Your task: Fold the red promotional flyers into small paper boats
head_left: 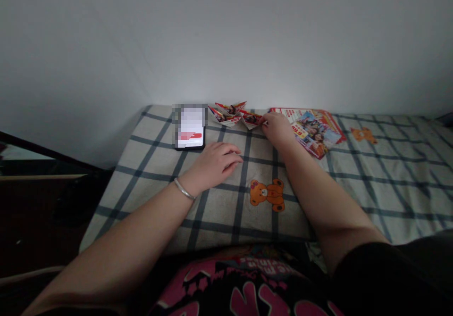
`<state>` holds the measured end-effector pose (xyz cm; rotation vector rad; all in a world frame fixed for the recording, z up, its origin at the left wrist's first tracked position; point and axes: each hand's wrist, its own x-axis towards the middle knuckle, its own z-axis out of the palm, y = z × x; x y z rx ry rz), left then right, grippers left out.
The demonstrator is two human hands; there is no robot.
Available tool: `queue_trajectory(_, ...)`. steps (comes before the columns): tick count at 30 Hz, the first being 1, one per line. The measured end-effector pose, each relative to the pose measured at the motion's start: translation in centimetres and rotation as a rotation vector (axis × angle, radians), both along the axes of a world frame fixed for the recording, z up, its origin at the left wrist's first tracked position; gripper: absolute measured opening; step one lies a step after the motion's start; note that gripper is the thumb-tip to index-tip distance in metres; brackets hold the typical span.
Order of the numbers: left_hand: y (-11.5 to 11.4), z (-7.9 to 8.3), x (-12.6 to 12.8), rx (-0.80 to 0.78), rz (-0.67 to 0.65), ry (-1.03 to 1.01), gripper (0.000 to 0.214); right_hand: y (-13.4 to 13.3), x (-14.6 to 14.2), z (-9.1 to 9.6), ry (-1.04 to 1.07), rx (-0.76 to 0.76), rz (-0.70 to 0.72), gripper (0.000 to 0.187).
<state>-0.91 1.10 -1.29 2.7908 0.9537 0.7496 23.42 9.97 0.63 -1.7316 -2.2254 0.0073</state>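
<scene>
My left hand (214, 161) lies palm down on the checked bedsheet (148, 165), fingers loosely stretched, holding nothing; a silver bangle sits on the wrist. My right hand (278, 127) reaches to the far edge and pinches a small folded paper boat (252, 118) made of red printed leaflet paper. Two more folded paper boats (226, 112) lie just left of it, near the wall. A phone (191, 127) with a lit screen lies flat beyond my left hand.
A pile of red colourful leaflets (313, 127) lies right of my right hand. The sheet has orange teddy bear prints (267, 194). A white wall (226, 37) rises behind the bed; dark furniture (42, 198) stands at the left edge.
</scene>
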Motion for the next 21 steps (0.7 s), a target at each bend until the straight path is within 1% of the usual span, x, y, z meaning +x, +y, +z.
queue_trajectory(3,-0.1,0.0,0.0,-0.013,0.020,-0.033,0.019,-1.4,0.2,0.5,0.018,0.005,0.007,0.023)
queue_trajectory(6,-0.1,-0.1,0.0,-0.040,0.096,-0.137,0.034,-3.3,0.4,1.3,0.105,0.008,0.069,0.017)
queue_trajectory(9,0.0,-0.6,-0.1,-0.088,0.167,-0.297,0.059,-5.5,0.6,2.1,0.195,-0.021,0.132,0.015)
queue_trajectory(10,0.1,-0.7,0.0,-0.117,0.179,-0.354,0.069,-6.1,0.6,2.4,0.227,-0.043,0.173,0.015)
queue_trajectory(12,0.1,-0.8,0.1,-0.187,0.178,-0.443,0.089,-7.2,0.5,2.6,0.265,-0.127,0.288,0.015)
queue_trajectory(14,0.0,-0.7,0.2,-0.244,0.149,-0.462,0.101,-7.9,0.2,2.6,0.223,-0.165,0.310,0.013)
queue_trajectory(15,-0.1,-0.5,0.3,-0.257,0.134,-0.443,0.101,-8.1,0.0,2.6,0.186,-0.165,0.311,0.012)
queue_trajectory(16,-0.2,-0.3,0.3,-0.255,0.122,-0.416,0.097,-8.3,-0.1,2.4,0.150,-0.160,0.324,0.012)
queue_trajectory(19,-0.5,0.2,0.4,-0.267,0.152,-0.362,0.066,-8.5,-0.6,1.8,0.111,-0.164,0.377,0.010)
queue_trajectory(21,-0.6,0.3,0.4,-0.311,0.186,-0.371,0.051,-8.5,-0.7,1.3,0.158,-0.187,0.385,0.009)
